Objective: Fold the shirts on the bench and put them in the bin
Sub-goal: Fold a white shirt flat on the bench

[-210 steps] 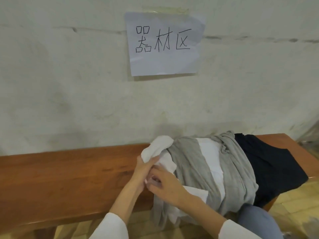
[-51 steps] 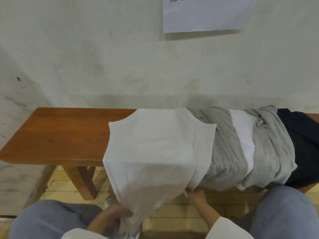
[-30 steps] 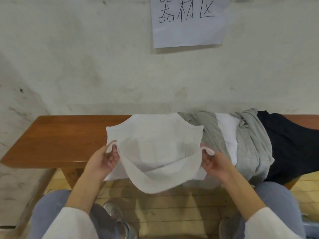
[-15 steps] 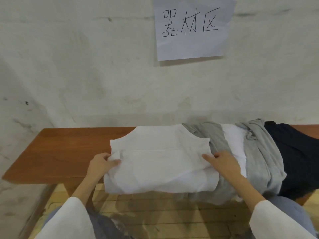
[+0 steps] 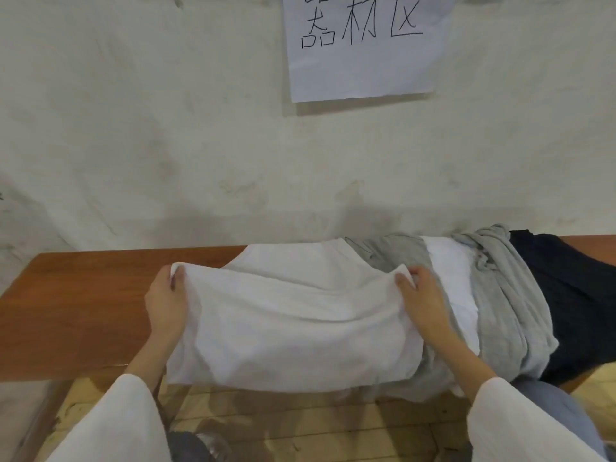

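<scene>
A white sleeveless shirt (image 5: 293, 315) lies across the wooden bench (image 5: 76, 301), its lower half doubled up over its upper half and its front fold hanging over the bench's near edge. My left hand (image 5: 166, 301) pinches the left corner of the folded-up layer. My right hand (image 5: 421, 301) pinches the right corner. To the right lie a grey shirt (image 5: 513, 311) wrapped round another white shirt (image 5: 450, 278), then a dark navy shirt (image 5: 586, 305). No bin is in view.
A plaster wall (image 5: 166, 145) rises right behind the bench, with a handwritten paper sign (image 5: 363, 45) taped on it. Bare bench top shows at the left. Wooden floorboards (image 5: 316, 428) and my knees are below.
Both hands have raised the shirt's folded edge and carried it towards the wall, doubling the shirt over once more. The pile at the right has not moved.
</scene>
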Motion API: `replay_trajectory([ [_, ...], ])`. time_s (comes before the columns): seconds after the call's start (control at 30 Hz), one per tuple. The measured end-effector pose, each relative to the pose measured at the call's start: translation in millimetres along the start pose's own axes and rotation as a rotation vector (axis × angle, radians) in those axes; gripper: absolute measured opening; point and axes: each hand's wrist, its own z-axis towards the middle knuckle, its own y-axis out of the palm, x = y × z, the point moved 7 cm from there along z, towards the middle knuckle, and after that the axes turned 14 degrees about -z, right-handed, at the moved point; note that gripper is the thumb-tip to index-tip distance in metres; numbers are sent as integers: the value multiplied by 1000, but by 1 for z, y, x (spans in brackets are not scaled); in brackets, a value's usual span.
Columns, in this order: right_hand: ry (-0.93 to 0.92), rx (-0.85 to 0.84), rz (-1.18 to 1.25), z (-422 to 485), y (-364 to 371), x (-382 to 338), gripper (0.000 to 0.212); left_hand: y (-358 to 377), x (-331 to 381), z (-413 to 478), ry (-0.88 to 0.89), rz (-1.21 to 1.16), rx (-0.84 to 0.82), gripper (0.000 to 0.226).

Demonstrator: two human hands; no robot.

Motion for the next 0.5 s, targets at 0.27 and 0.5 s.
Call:
replay_trajectory([
  [0.27, 25, 234, -21, 5, -1, 21, 16, 10, -30, 18, -94, -30, 53, 32],
  [0.5, -12, -126, -389, 28, 23, 11, 25, 36, -24, 17, -139, 372, -280, 37],
])
